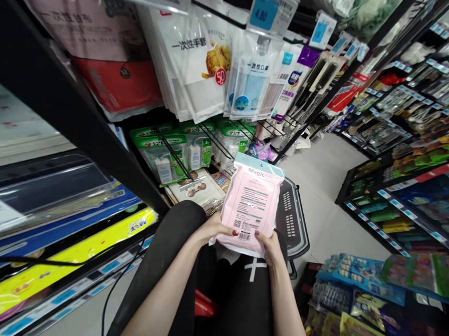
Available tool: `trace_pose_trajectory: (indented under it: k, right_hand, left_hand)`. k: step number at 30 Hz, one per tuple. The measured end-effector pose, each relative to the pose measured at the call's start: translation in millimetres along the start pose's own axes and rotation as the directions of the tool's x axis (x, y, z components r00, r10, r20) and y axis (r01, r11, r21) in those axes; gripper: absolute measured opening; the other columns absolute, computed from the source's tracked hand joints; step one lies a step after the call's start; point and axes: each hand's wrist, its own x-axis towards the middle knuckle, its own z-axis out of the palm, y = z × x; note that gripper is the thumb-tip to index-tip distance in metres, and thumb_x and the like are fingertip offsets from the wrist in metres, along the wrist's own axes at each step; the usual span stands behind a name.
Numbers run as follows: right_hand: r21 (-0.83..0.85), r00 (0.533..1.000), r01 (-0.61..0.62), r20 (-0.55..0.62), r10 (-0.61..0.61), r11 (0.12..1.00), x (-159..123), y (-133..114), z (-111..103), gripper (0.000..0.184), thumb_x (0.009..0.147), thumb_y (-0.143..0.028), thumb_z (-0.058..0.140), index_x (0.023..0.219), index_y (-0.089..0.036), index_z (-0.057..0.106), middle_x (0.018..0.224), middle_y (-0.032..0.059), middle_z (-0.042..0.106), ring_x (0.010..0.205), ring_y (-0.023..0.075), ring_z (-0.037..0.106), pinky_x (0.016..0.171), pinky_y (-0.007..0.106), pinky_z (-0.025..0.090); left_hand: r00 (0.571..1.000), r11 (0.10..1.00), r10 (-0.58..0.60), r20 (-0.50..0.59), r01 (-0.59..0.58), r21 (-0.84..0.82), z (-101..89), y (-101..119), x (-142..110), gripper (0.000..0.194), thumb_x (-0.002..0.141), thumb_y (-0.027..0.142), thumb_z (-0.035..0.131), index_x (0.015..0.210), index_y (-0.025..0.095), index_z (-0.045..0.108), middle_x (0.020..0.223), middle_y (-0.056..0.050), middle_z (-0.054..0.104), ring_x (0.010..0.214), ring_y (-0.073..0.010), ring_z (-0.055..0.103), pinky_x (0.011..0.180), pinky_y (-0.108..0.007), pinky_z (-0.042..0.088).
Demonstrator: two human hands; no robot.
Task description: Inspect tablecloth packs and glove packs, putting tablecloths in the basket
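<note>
Between my two hands is a pink plastic packet [250, 199] with a pale teal top edge marked "Magic". Its printed side, with text and a barcode, faces me, tilted above my knees. My left hand [216, 228] grips the lower left edge, thumb on the front. My right hand [269, 243] pinches the lower right corner in the same way. The fingers behind the packet are hidden. Just beyond it, packs with green tops [163, 153] hang on the rack, and a flat pack with a picture of brown balls [195, 189] lies low down.
Glove packets [192, 54] and mask packets [252, 81] hang above. A dark shopping basket [292, 214] stands on the grey floor [322, 168], right of the packet. Snack bags [361, 276] fill the lower right. A black shelf post [66, 106] slants across the left.
</note>
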Motion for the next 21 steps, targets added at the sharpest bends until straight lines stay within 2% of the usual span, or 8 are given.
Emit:
trace_pose_trajectory:
  k: [11,21]
  right_hand:
    - [-0.024,1.000,0.007,-0.017,-0.008,1.000,-3.0,-4.2,2.4,0.041,0.054,-0.025,0.075,0.092,-0.012,0.065,0.097,0.0114,0.067,0.093,0.0290,0.061,0.088,0.043,0.043]
    - [-0.014,1.000,-0.013,-0.007,0.013,1.000,-2.8,-4.3,2.4,0.040,0.055,-0.023,0.075,0.093,-0.013,0.065,0.096,0.0103,0.067,0.092,0.0277,0.061,0.087,0.042,0.045]
  left_hand:
    - [1.000,0.999,0.011,-0.010,-0.011,0.034,0.4,-2.1,0.3,0.069,0.041,0.007,0.075,0.106,0.014,0.055,0.105,-0.008,0.063,0.101,-0.0263,0.054,0.087,-0.037,0.042]
    - [1.000,0.999,0.010,-0.017,-0.009,0.032,-0.3,-4.0,1.2,0.062,0.042,0.009,0.076,0.101,0.013,0.057,0.099,-0.008,0.065,0.099,-0.0264,0.055,0.085,-0.037,0.043]
